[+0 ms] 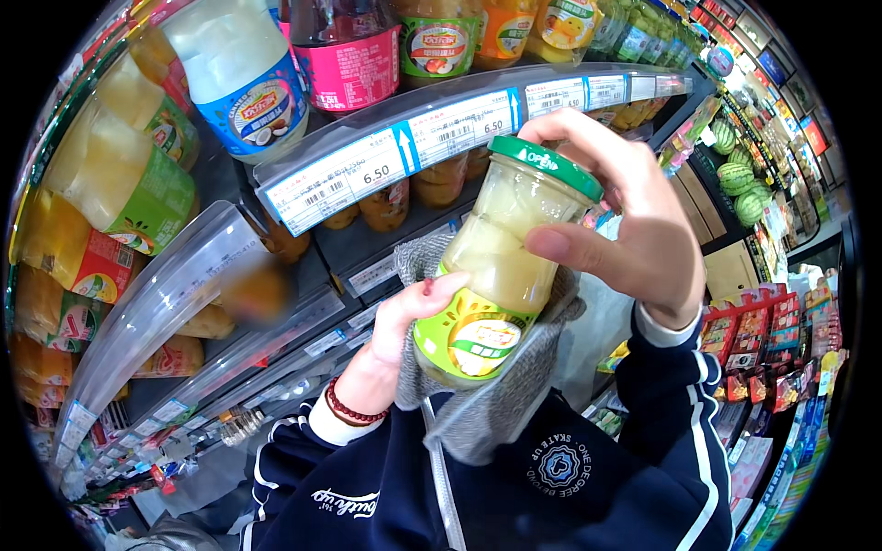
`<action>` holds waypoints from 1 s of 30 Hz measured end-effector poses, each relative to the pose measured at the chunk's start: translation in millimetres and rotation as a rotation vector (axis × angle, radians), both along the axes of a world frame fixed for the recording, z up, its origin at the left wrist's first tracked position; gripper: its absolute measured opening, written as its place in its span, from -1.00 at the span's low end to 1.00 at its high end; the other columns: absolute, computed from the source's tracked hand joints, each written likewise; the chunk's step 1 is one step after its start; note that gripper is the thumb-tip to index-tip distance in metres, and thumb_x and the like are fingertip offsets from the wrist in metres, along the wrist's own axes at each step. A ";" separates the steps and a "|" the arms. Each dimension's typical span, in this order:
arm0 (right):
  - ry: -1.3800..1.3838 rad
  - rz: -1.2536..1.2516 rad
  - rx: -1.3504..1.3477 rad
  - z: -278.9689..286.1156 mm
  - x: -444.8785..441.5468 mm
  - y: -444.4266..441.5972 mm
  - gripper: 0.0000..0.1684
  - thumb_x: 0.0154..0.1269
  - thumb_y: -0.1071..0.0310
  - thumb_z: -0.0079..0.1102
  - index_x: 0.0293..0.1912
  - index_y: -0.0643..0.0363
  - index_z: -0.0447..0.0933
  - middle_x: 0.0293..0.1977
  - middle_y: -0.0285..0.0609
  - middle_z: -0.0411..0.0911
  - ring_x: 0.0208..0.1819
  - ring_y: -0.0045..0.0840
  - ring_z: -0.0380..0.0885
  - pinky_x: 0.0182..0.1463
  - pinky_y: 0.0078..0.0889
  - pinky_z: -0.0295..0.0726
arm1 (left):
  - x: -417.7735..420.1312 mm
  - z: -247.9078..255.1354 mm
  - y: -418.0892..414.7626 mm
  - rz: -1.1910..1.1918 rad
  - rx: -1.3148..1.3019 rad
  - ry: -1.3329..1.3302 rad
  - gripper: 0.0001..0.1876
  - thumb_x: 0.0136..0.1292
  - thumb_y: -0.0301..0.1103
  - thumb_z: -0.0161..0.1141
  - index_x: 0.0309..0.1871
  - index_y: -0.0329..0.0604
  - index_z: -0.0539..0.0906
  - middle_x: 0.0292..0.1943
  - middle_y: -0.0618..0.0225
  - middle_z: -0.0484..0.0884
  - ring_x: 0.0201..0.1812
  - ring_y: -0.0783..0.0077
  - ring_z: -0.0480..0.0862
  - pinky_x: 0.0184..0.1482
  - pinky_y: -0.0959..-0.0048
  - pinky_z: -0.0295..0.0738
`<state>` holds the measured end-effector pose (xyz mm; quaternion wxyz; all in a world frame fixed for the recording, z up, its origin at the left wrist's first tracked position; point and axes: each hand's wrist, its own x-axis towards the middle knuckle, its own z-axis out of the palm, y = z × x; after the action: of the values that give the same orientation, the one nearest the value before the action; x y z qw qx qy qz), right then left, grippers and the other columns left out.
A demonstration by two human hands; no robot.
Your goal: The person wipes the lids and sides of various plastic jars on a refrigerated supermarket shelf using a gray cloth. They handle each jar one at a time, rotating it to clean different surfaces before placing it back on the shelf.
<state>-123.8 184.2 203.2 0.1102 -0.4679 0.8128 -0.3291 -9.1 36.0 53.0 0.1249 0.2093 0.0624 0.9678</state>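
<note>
In front of my chest a glass jar (pixel 499 206) of pale canned fruit is tilted, its green screw lid (pixel 551 169) up and to the right. A lime-green label with a fruit picture wraps its lower part. My left hand (pixel 400 320), with a dark red bead bracelet at the wrist, supports the jar's lower left side, thumb on the glass. A grey cloth (pixel 496 413) lies behind and under the jar, partly hidden by it. My right hand (pixel 634 227) grips the upper jar, thumb against the glass and fingers curled around the lid's far side.
A store shelf with a clear price-tag rail (pixel 386 162) runs close beyond the jar. On it stand a blue-labelled jar (pixel 251 110) and a pink-labelled jar (pixel 351 76). More jars (pixel 124 172) fill the left side. Watermelons (pixel 744 175) and packaged goods (pixel 751 337) are at the right.
</note>
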 end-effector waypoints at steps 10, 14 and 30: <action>-0.306 0.321 -0.688 -67.9 -20.2 -0.1 -0.43 0.04 0.22 0.24 0.02 0.33 0.42 -0.14 -0.11 0.46 -0.08 -0.58 0.43 0.00 -0.59 0.38 | -6.7 -0.5 10.4 -0.112 -0.025 -0.204 -0.34 0.25 -0.12 0.02 0.33 -0.31 0.17 0.18 0.04 0.40 0.13 0.22 0.49 0.20 0.33 0.35; -0.137 0.267 -0.676 -85.4 -24.2 11.1 -0.62 0.09 0.23 0.17 -0.16 0.32 0.46 -0.33 -0.17 0.48 -0.31 -0.58 0.47 -0.21 -0.57 0.43 | -9.2 -7.4 11.8 -0.137 -0.082 -0.257 -0.36 0.27 -0.12 0.00 0.33 -0.29 0.16 0.18 0.07 0.40 0.13 0.25 0.49 0.19 0.35 0.36; 0.219 -0.571 -0.218 -157.4 1.1 28.8 -0.71 0.02 0.19 0.29 -0.52 0.21 0.47 -0.66 -0.06 0.47 -0.58 -0.14 0.49 -0.49 -0.25 0.43 | -28.2 -23.4 46.3 0.685 -1.931 0.081 -0.12 -0.25 -0.24 0.53 0.18 -0.35 0.31 0.04 -0.06 0.47 -0.02 0.00 0.56 0.00 0.26 0.48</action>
<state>-122.6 212.9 45.8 -0.1256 -0.2625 0.8783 -0.3795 -37.3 82.3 29.6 -0.0451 0.0227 0.8755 0.4806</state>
